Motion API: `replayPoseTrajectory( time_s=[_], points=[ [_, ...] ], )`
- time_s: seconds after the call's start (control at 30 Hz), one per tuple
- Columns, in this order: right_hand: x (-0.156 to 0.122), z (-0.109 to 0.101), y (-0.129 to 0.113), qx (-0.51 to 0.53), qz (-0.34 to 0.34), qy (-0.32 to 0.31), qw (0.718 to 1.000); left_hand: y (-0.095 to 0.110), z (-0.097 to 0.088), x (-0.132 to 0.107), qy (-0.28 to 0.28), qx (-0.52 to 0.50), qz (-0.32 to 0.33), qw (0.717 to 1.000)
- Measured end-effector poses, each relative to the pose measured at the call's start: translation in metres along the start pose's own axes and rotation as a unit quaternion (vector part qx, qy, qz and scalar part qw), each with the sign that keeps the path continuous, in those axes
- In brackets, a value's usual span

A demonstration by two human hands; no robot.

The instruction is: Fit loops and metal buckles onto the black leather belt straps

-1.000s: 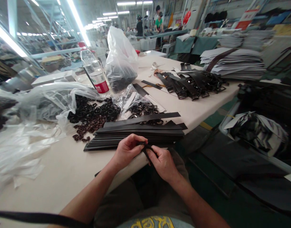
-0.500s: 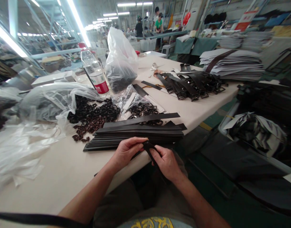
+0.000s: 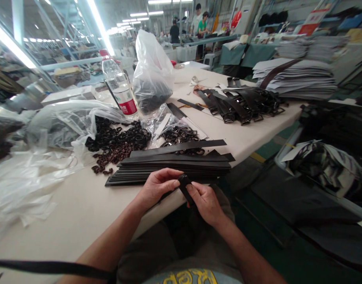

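Head view: my left hand (image 3: pixel 158 185) pinches the upper end of a narrow flat black strap (image 3: pixel 184 187), while my right hand (image 3: pixel 206 201) grips it just below, thumb pressed on its face. Just beyond both hands, a stack of long flat black strips (image 3: pixel 175 163) lies on the pale cream desk (image 3: pixel 74 209), and farther off, to the left hand's left, sits a heap of small dark-brown curved pieces (image 3: pixel 117 153).
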State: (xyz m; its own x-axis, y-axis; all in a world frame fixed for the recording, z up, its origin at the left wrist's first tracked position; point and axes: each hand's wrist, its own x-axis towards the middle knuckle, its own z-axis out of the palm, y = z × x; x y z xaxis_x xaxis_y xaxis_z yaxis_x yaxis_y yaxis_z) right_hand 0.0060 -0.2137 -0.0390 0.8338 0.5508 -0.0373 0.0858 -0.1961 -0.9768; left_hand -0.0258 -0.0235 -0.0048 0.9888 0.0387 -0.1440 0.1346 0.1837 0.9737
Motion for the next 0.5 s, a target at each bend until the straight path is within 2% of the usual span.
replayPoseTrajectory(
  time_s=[0.3,0.5],
  points=[
    [-0.002,0.003,0.011,0.037,0.018,-0.004,0.999,0.000,0.001,0.001,0.003,0.052,-0.001,0.999],
    [0.000,0.003,0.019,0.096,0.058,-0.028,0.993,-0.006,0.003,0.000,0.003,0.141,0.015,0.990]
  ],
)
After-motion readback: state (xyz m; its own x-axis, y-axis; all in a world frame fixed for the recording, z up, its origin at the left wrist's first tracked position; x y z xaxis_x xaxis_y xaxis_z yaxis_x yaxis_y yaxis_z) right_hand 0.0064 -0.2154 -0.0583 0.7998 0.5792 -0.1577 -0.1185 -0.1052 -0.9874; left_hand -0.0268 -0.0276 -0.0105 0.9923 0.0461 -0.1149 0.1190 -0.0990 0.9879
